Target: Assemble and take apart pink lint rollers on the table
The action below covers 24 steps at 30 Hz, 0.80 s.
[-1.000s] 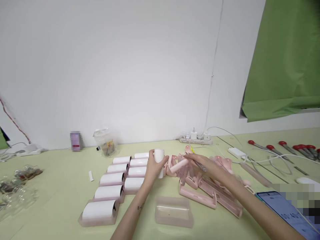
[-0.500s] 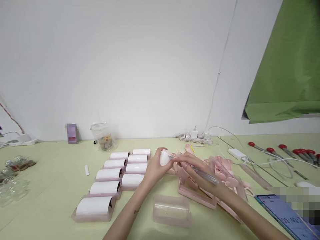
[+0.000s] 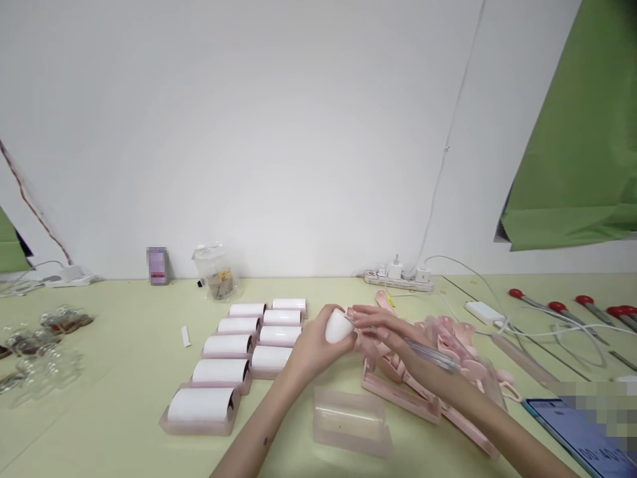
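My left hand [image 3: 321,340] is wrapped round a white lint roller roll [image 3: 339,326], holding it tilted above the table. At the roll's right end, the fingers of my right hand [image 3: 385,326] meet it, bunched close together. Tucked in my right hand is a slim clear-handled tool [image 3: 434,355], its handle pointing back toward my wrist; its tip is too small to make out. Below my hands lies a pale pink see-through half cover [image 3: 351,421]. To the left, several white rolls [image 3: 204,405] rest in pink covers in two rows.
Pink plastic handles and frames [image 3: 405,395] are heaped under and beyond my right forearm. A phone [image 3: 572,431] lies at the right front, near cables and red-ended tools [image 3: 557,307]. A power strip [image 3: 398,280] and a clear bag [image 3: 216,273] stand by the wall.
The view has swung slightly left, so everything sits further right. My right fingers have straightened a little at the roll's end. Both hands keep their hold.
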Available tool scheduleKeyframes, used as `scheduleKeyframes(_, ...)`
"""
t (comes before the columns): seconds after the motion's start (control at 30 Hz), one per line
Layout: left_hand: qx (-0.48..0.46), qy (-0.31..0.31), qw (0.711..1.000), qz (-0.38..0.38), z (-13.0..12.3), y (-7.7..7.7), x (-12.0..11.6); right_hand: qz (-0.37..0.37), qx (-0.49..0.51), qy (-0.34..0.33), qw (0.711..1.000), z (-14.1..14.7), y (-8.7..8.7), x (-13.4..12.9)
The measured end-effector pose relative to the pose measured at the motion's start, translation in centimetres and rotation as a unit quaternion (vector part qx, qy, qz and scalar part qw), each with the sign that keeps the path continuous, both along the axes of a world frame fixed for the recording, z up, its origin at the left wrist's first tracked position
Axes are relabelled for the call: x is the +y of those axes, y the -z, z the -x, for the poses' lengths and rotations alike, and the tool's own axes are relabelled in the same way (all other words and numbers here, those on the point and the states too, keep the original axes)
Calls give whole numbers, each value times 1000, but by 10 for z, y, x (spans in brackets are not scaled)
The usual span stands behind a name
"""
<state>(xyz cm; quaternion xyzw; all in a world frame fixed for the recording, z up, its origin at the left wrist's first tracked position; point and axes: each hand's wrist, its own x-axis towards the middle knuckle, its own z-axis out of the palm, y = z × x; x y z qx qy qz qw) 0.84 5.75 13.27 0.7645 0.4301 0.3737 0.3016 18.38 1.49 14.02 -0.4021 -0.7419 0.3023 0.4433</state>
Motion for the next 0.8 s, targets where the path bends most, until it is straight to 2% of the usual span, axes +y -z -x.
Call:
scheduleKeyframes(0.1,20,-5,1000,7,14,-2,-21,40,5,-39,998,11,4,-19)
scheduleKeyframes(0.23,63,-22,998,12,28,4,-45,-10,-77,-6,997,26,19,-41)
scheduleKeyframes(0.37,137,-31,989,-41,32,9,-57,-4,-51,13,999,29,41,-46)
scheduleKeyframes(0.47,137,-27,990,-37,33,9,-59,23,-2,18,1000,23,53,-48)
scheduleKeyframes(0.57,105,-24,994,6,37,11,-60,16,20,18,1000,17,55,-54)
scheduleKeyframes(0.8,104,-16,993,53,45,19,-62,-59,-26,-18,998,23,46,-60)
